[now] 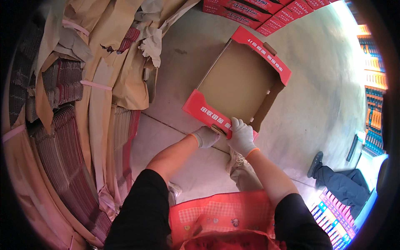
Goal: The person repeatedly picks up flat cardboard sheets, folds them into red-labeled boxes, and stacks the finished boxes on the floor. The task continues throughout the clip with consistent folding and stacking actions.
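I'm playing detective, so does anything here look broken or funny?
Yes: the brown paper wrapping on the left is torn, with ragged edges hanging loose, so the stacked cardboard inside shows through. The red box shows no clear tear.

The carton [237, 81] is red and brown, the gloves [242, 138] whitish, the apron [225, 213] red-checked.

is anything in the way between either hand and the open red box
Nothing visible. The right hand grips the near wall of the red box, and the left hand is right at that wall's brown flap; its fingertips are partly hidden.
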`<state>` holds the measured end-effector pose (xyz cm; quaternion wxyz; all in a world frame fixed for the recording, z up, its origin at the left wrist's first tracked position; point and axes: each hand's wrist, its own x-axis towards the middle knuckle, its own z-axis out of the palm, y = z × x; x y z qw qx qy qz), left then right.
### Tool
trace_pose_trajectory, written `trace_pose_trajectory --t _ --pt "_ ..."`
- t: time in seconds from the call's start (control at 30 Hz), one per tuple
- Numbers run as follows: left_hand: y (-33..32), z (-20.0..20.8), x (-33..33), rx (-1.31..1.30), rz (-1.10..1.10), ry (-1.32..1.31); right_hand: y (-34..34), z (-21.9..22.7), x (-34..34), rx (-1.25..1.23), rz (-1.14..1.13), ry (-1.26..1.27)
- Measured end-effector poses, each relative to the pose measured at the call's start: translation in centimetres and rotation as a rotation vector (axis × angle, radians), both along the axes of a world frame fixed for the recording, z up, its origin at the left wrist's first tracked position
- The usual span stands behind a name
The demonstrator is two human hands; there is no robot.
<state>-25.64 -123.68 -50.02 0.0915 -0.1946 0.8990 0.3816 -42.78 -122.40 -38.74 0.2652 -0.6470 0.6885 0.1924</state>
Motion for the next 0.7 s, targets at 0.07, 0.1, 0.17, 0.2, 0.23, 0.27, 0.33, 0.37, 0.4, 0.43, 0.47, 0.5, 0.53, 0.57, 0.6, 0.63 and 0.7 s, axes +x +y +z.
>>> trace_pose_trajectory --t 0.07,0.1,0.17,0.2,0.23,0.27,0.33,0.37,0.4,0.43,0.47,0.5,0.53,0.57,0.6,0.63,0.7 --pt "0.6 1.5 0.0 0.002 -0.067 -0.081 0.0 -0.7 0.4 -0.067 0.028 0.017" --pt "1.6 2.8 0.4 -0.023 -0.097 -0.044 -0.2 -0.9 0.5 -0.019 -0.032 -0.010" --pt "3.6 6.1 0.8 0.023 -0.122 -0.031 -0.5 -0.6 0.7 0.066 -0.039 0.015" --pt "5.0 8.1 1.2 0.068 -0.096 -0.017 -0.7 0.0 0.7 0.029 -0.022 0.027" --pt "6.5 10.5 1.8 0.066 0.098 0.240 -1.0 0.8 0.8 -0.061 0.021 0.039" --pt "7.8 12.9 2.2 0.059 0.319 0.568 -1.2 2.1 0.7 -0.122 0.081 0.087" --pt "10.5 18.6 2.9 0.178 0.465 0.403 -1.4 5.7 0.7 -0.113 0.046 -0.005" --pt "11.7 21.9 3.2 0.249 0.557 0.350 -1.3 8.1 0.8 -0.073 -0.017 -0.086" --pt "12.6 25.0 3.6 0.314 0.606 0.329 -1.0 10.8 1.1 -0.061 -0.065 -0.165" --pt "13.2 28.3 4.0 0.340 0.659 0.328 -0.5 13.7 1.3 -0.027 -0.173 -0.302" --pt "13.9 31.7 4.4 0.368 0.717 0.367 0.5 16.7 1.7 -0.047 -0.166 -0.353" --pt "13.9 34.8 4.8 0.383 0.779 0.414 1.1 19.5 1.9 0.082 -0.115 -0.402" --pt "13.6 37.7 5.2 0.283 0.792 0.482 2.0 22.2 2.5 0.064 -0.090 -0.442" --pt "13.6 41.0 6.1 0.188 0.819 0.552 2.8 24.7 3.3 0.061 -0.057 -0.521" --pt "13.0 44.1 7.4 0.307 0.750 0.444 3.5 27.0 4.2 0.123 0.008 -0.543" --pt "13.1 47.2 8.0 0.326 0.802 0.473 4.3 29.0 5.2 0.197 0.072 -0.538" --pt "12.7 53.6 10.1 0.377 1.006 0.555 5.3 33.0 7.8 0.243 0.021 -0.726"
